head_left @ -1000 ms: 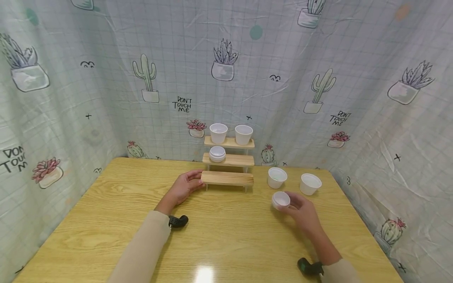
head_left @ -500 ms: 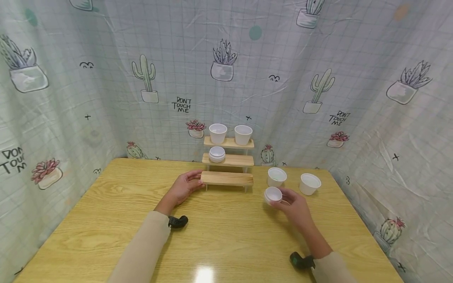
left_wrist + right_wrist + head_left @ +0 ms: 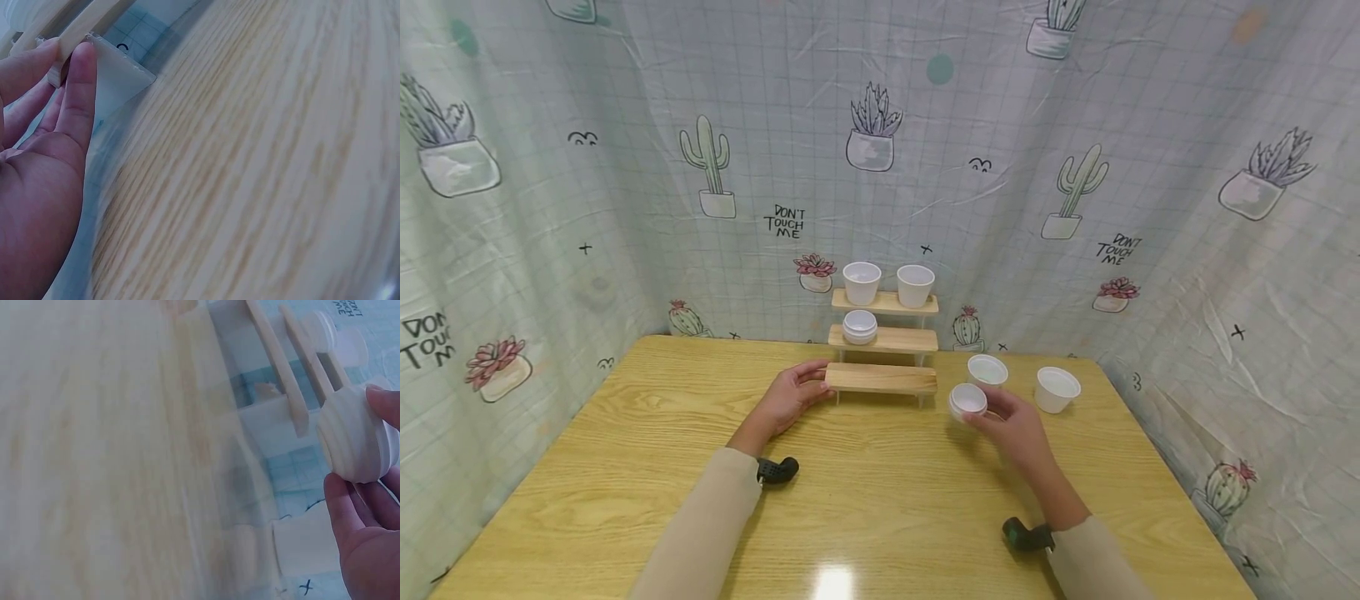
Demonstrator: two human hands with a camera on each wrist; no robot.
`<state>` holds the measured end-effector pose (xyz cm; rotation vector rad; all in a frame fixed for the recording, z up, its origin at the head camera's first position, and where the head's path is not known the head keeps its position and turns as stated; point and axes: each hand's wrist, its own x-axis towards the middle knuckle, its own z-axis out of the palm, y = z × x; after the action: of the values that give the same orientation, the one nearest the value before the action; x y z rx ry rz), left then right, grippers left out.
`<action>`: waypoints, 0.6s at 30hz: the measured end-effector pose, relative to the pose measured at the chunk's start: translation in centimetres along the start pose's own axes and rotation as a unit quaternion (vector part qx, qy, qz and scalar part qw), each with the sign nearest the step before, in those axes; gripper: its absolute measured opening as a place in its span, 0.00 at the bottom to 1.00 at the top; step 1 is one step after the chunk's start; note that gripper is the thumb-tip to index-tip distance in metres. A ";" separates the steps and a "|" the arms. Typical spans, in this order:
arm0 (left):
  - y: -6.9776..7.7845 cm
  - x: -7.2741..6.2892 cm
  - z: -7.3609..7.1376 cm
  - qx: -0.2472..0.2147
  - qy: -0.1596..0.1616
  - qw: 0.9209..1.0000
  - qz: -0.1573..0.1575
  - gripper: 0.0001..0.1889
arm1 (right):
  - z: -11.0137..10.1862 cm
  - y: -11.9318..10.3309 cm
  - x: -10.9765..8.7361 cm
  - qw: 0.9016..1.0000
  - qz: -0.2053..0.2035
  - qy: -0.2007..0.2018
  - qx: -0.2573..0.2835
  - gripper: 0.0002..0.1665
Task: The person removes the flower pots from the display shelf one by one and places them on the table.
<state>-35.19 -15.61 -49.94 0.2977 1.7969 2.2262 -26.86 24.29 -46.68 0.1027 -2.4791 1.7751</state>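
Note:
My left hand (image 3: 786, 400) pinches the left end of the lowest board on a three-tier wooden display shelf (image 3: 880, 377). In the left wrist view, thumb and fingers bracket the board end (image 3: 80, 34). My right hand (image 3: 1018, 429) holds a small white ridged pot (image 3: 967, 400) by its side, mouth up, right of the lowest tier and above the table. The right wrist view has this pot (image 3: 353, 434) between thumb and fingers. A similar ridged pot (image 3: 860, 327) sits on the left of the middle tier. Two taller white pots (image 3: 861, 284) stand on the top tier.
Two white tapered pots stand on the table right of the shelf: one (image 3: 988, 370) partly behind the held pot, another (image 3: 1057, 389) farther right. A cactus-print curtain (image 3: 775, 150) hangs behind and beside the wooden table (image 3: 850, 500).
My right hand has carried the small pot leftward and slightly away from me, closer to the shelf. The left hand stays at the lowest board's end.

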 end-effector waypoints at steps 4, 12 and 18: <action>0.0 0.0 -0.1 0.001 -0.001 1.000 0.000 0.31 | 0.4 -0.6 0.6 1.000 0.004 0.002 -0.002 0.39; -0.1 0.2 -0.1 0.002 -0.001 1.000 0.001 0.31 | 1.4 -1.8 1.7 1.000 -0.002 0.000 0.004 0.37; 0.0 0.1 0.0 0.001 -0.001 1.000 0.002 0.31 | 2.2 -2.7 2.6 1.000 -0.010 0.002 0.021 0.37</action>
<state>-35.29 -15.62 -49.98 0.3033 1.7989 2.2259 -29.20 21.35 -44.52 0.1252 -2.4289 1.8190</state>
